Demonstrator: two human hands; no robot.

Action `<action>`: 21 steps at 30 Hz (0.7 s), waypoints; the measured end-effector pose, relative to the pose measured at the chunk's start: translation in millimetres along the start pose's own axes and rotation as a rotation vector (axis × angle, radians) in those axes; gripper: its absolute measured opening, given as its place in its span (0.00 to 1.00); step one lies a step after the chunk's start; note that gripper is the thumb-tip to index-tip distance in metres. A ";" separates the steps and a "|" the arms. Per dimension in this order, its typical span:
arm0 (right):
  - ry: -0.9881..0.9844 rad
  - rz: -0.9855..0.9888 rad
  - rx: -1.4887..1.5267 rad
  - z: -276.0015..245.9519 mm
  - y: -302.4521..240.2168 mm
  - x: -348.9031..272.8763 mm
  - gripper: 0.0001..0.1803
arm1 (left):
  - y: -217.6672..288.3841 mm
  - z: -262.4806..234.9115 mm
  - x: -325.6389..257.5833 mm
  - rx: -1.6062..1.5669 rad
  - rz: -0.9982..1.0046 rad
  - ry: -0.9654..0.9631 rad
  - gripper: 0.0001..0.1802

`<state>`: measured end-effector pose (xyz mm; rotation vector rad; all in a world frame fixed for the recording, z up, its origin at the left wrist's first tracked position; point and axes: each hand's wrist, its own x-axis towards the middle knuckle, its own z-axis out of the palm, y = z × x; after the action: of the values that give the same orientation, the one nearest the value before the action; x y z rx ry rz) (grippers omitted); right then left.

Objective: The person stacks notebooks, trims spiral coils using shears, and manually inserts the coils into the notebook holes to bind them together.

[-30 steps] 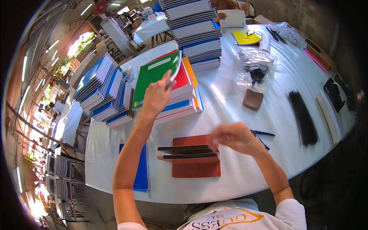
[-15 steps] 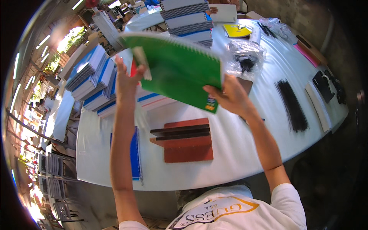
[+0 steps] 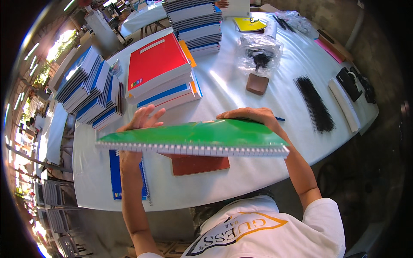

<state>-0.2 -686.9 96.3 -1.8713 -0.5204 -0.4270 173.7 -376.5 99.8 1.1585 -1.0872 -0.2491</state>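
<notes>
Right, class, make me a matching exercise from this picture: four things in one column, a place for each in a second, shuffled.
1. green spiral notebook
2. red notebook
3. blue notebook
4. black binding combs

A. flat on the table, beside the left forearm
B. on the table, to the right
C. held in both hands
D. top of a stack of notebooks

Pairs: 1-C, 2-D, 3-A, 4-B

Clear plastic bag (image 3: pixel 259 51) on the white table (image 3: pixel 232 90), far centre, holding dark items; second clear bag (image 3: pixel 299 20) at far right edge. White rectangular label strip (image 3: pixel 152 46) on cover of red notebook (image 3: pixel 157 62) atop nearest stack. No signs or screens visible.
</notes>
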 end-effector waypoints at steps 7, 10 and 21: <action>0.062 0.121 0.110 12.0 29.1 -26.1 0.24 | -15.5 9.5 -14.6 0.135 -0.159 0.067 0.36; 0.276 0.024 -0.277 45.4 67.8 -39.5 0.29 | -41.1 8.5 -47.8 0.382 -0.144 0.221 0.41; 0.372 0.256 -0.363 -32.8 124.1 -56.3 0.29 | -83.7 49.7 -95.8 0.312 -0.362 0.566 0.48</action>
<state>18.3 -764.6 -18.9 -2.1028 0.0539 -0.7133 115.7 -380.2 -23.8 1.5847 -0.4202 -0.0202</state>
